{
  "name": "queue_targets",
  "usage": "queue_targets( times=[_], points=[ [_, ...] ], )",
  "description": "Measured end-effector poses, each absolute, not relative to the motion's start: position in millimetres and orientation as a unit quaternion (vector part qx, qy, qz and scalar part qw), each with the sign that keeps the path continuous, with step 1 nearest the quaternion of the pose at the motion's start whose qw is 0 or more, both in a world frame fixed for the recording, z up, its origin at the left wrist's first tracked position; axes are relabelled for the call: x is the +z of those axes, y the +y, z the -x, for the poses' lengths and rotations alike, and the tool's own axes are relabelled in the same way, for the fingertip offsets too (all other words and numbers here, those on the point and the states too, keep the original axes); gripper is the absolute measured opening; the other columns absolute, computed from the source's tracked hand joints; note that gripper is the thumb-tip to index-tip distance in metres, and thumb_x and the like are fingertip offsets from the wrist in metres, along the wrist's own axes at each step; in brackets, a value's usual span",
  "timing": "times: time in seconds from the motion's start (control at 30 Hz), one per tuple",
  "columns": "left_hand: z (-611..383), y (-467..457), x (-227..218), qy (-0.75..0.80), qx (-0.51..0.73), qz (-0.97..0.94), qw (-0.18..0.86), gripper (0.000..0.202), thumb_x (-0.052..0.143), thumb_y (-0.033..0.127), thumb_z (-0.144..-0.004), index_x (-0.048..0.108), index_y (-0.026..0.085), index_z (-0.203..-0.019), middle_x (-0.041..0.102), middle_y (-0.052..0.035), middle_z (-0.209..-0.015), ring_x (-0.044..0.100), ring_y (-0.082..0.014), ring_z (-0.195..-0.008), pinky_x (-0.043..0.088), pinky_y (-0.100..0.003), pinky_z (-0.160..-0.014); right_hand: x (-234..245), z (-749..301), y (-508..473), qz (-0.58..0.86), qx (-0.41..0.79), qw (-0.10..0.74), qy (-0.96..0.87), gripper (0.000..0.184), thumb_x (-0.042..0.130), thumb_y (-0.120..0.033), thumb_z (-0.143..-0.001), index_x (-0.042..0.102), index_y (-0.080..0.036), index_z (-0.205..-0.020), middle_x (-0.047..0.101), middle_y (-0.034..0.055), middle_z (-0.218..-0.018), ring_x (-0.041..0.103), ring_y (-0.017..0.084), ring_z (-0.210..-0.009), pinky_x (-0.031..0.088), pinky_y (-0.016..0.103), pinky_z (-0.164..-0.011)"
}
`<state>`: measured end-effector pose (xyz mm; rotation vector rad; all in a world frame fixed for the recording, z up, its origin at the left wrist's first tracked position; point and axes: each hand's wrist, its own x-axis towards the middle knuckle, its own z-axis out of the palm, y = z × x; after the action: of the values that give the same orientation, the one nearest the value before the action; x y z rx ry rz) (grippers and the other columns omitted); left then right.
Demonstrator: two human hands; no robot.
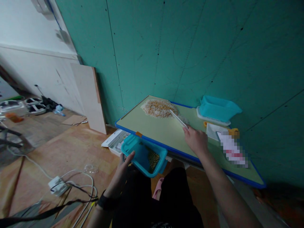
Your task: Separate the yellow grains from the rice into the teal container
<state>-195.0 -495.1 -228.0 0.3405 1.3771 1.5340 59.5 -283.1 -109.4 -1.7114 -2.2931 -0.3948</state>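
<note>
My right hand (196, 139) is closed around one end of a slim white flat stick (178, 119). Its far tip reaches the edge of a spread pile of yellow beans and pale grains (159, 109) on the yellow-green tabletop (133, 122). Just below the table's near edge, my left hand (125, 160) grips the left side of a turquoise plastic container (140, 156), thumb on the rim. The container is tilted, and small greenish-yellow beans (153, 159) lie gathered in its right end.
Another turquoise container (218, 109) stands on a white lid at the table's back right. Nearer are a yellow tape roll (234, 133) and a blurred-out packet (234, 150). A white open box (116, 144) sits below the table. Cables and a power strip (58, 186) lie on the floor.
</note>
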Motion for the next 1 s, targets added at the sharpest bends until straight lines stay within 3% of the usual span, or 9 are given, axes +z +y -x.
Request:
queue_targets(
  times=[0.17, 0.3, 0.5, 0.7, 0.83, 1.0],
  points=[
    [187.6, -494.4, -219.7, 0.569, 0.632, -0.134, 0.509, 0.077, 0.087, 0.07, -0.099, 0.049, 0.036, -0.158, 0.069, -0.0167, -0.164, 0.085, -0.0351, -0.128, 0.073, -0.037, -0.086, -114.9, -62.4, -281.5, 0.577, -0.132, 0.182, -0.785, 0.04, 0.056, -0.033, -0.118, 0.091, -0.017, -0.128, 0.091, 0.0195, -0.096, 0.084, 0.031, -0.082, 0.044, 0.035, -0.071],
    [185.8, -490.5, -216.3, 0.547, 0.648, -0.138, 0.512, 0.077, 0.089, 0.066, -0.099, 0.049, 0.036, -0.157, 0.065, -0.016, -0.172, 0.08, -0.0368, -0.142, 0.074, -0.039, -0.092, -112.8, -54.7, -263.3, 0.55, -0.107, 0.243, -0.792, 0.038, 0.059, -0.035, -0.114, 0.092, -0.016, -0.116, 0.09, 0.0206, -0.095, 0.083, 0.033, -0.081, 0.043, 0.036, -0.071],
    [188.4, -486.3, -217.4, 0.557, 0.648, -0.118, 0.505, 0.092, 0.097, 0.072, -0.088, 0.051, 0.034, -0.157, 0.072, -0.0175, -0.163, 0.087, -0.0344, -0.12, 0.071, -0.036, -0.081, -107.5, -10.1, -189.9, 0.496, 0.042, 0.345, -0.796, 0.028, 0.077, -0.04, -0.103, 0.092, -0.018, -0.097, 0.091, 0.0193, -0.094, 0.084, 0.033, -0.087, 0.051, 0.034, -0.071],
    [193.3, -486.0, -224.6, 0.584, 0.633, -0.125, 0.493, 0.099, 0.096, 0.077, -0.086, 0.049, 0.035, -0.162, 0.072, -0.0181, -0.161, 0.088, -0.0325, -0.108, 0.068, -0.034, -0.074, -116.5, 27.5, -141.4, 0.487, 0.18, 0.391, -0.76, 0.016, 0.089, -0.032, -0.093, 0.09, -0.017, -0.09, 0.091, 0.0153, -0.091, 0.086, 0.033, -0.09, 0.058, 0.035, -0.076],
    [193.8, -488.6, -225.0, 0.579, 0.638, -0.142, 0.487, 0.095, 0.094, 0.077, -0.088, 0.051, 0.035, -0.162, 0.074, -0.0166, -0.157, 0.087, -0.0312, -0.111, 0.069, -0.034, -0.076, -121.6, 34.0, -132.4, 0.469, 0.205, 0.393, -0.764, 0.015, 0.09, -0.031, -0.09, 0.088, -0.017, -0.085, 0.089, 0.0128, -0.085, 0.084, 0.032, -0.087, 0.06, 0.036, -0.078],
    [194.3, -492.7, -219.7, 0.574, 0.618, -0.169, 0.51, 0.086, 0.086, 0.073, -0.099, 0.045, 0.036, -0.165, 0.063, -0.0177, -0.174, 0.084, -0.0315, -0.126, 0.07, -0.033, -0.08, -125.7, 33.3, -126.2, 0.45, 0.231, 0.382, -0.773, 0.019, 0.091, -0.033, -0.085, 0.083, -0.019, -0.075, 0.079, 0.0059, -0.069, 0.077, 0.027, -0.076, 0.056, 0.034, -0.072]
  ],
)
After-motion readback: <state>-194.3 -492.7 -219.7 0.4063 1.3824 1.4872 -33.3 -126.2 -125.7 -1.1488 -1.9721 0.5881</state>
